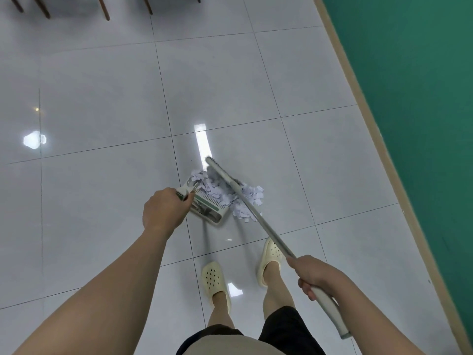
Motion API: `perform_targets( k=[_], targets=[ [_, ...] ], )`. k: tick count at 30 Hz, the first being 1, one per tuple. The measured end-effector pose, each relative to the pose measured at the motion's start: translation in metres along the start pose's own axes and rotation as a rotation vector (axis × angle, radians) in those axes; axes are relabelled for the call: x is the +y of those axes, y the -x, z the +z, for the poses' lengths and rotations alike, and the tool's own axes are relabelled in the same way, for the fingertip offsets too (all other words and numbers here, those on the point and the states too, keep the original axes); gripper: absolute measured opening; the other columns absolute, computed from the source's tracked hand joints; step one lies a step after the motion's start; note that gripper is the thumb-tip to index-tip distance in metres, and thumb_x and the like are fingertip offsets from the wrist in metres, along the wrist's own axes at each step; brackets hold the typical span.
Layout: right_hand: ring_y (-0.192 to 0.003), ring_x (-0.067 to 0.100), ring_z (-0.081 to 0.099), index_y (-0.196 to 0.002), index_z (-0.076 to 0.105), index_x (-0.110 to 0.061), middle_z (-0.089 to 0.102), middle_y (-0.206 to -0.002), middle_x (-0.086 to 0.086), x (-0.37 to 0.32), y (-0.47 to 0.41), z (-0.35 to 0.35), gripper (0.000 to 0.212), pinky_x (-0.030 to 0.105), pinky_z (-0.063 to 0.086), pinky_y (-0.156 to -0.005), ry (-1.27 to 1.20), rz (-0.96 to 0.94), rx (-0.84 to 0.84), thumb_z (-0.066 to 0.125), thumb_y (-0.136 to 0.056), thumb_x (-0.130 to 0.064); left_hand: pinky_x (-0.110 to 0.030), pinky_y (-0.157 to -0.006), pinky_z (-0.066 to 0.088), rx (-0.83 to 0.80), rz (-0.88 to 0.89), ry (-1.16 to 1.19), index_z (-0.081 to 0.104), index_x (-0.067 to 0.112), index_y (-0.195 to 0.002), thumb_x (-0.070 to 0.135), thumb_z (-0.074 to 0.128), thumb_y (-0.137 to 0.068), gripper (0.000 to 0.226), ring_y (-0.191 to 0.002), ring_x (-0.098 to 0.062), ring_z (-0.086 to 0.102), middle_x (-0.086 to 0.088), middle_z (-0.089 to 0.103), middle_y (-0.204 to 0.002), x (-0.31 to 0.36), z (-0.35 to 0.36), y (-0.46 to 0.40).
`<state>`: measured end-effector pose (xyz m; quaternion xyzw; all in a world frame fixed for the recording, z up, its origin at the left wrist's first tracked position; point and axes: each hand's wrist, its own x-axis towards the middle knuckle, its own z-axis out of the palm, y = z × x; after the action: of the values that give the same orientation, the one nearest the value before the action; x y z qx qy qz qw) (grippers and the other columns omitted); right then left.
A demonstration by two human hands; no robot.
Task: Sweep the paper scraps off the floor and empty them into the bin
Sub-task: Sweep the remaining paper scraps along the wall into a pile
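**Floor sweep: scraps at the dustpan mouth**

The floor point(102, 103) is of large, glossy pale-grey tiles with thin dark joints and bright light reflections. A green wall point(422, 85) with a tan skirting strip runs along the right side. Dark wooden furniture legs point(105, 8) stand at the top left edge.

The broom point(256, 213) has a long grey handle running diagonally from lower right to its head near the middle of the view; the bristles are blurred. The right hand point(313, 275) is wrapped around the handle near its upper end.

The dustpan point(208, 210) is white with a green band and a toothed comb edge, resting on the floor just ahead of the person's feet. The left hand point(163, 210) grips its upright handle.

The paper scraps point(243, 201) are small, white to pale lilac, irregularly torn pieces. Part of the heap lies inside the dustpan, under and against the broom head; the remainder lies on the tile just to the right of the pan, beneath the broom handle.

The person wears cream perforated clogs point(213, 280) and dark shorts.
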<state>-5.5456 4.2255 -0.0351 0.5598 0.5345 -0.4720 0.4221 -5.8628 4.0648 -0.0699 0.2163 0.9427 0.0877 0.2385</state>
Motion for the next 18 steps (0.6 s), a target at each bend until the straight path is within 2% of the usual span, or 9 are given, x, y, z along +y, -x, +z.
perform_targets(
  k=[4,8,11,14,18],
  targets=[
    [-0.038,0.02,0.043,-0.098,0.054,-0.006,0.056,-0.067,0.012,0.02,0.011,0.001,0.048,0.027,0.044,-0.05,-0.178,0.002,0.052,0.035,-0.1,-0.05,-0.028,-0.05,0.037,-0.005,0.004,0.008,0.06,0.015,-0.063,0.059,0.055,-0.095,0.054,-0.055,-0.022,0.057,-0.002,0.06,-0.057,-0.003,0.005,0.005],
    [-0.038,0.022,0.043,-0.092,0.052,-0.006,0.057,-0.059,0.009,0.027,0.01,-0.004,0.045,0.027,0.044,-0.049,-0.271,0.018,0.113,0.038,-0.101,-0.048,-0.028,-0.05,0.041,-0.017,0.009,0.016,0.061,0.017,-0.064,0.061,0.054,-0.095,0.055,-0.055,-0.023,0.059,-0.003,0.06,-0.057,-0.01,0.007,0.009],
    [-0.038,0.021,0.045,-0.097,0.053,-0.002,0.058,-0.062,0.011,0.025,0.002,-0.007,0.046,0.028,0.044,-0.049,-0.304,0.038,0.161,0.038,-0.102,-0.046,-0.029,-0.05,0.042,-0.023,0.019,0.007,0.06,0.016,-0.064,0.062,0.054,-0.095,0.055,-0.055,-0.023,0.059,-0.003,0.06,-0.057,-0.016,0.008,0.014],
    [-0.039,0.021,0.044,-0.092,0.054,0.001,0.055,-0.058,0.012,0.02,-0.013,-0.006,0.046,0.027,0.043,-0.046,-0.37,0.077,0.203,0.043,-0.101,-0.043,-0.029,-0.05,0.041,-0.039,0.047,-0.058,0.057,0.016,-0.065,0.065,0.052,-0.094,0.057,-0.054,-0.023,0.058,-0.003,0.06,-0.058,-0.028,0.006,0.019],
    [-0.038,0.018,0.04,-0.088,0.052,-0.001,0.047,-0.049,0.009,0.009,-0.031,0.005,0.039,0.026,0.038,-0.044,-0.455,0.115,0.122,0.041,-0.101,-0.037,-0.029,-0.05,0.042,-0.101,0.046,-0.104,0.059,0.014,-0.069,0.072,0.048,-0.093,0.063,-0.056,-0.023,0.059,-0.005,0.062,-0.061,-0.047,-0.004,0.021]
  ],
)
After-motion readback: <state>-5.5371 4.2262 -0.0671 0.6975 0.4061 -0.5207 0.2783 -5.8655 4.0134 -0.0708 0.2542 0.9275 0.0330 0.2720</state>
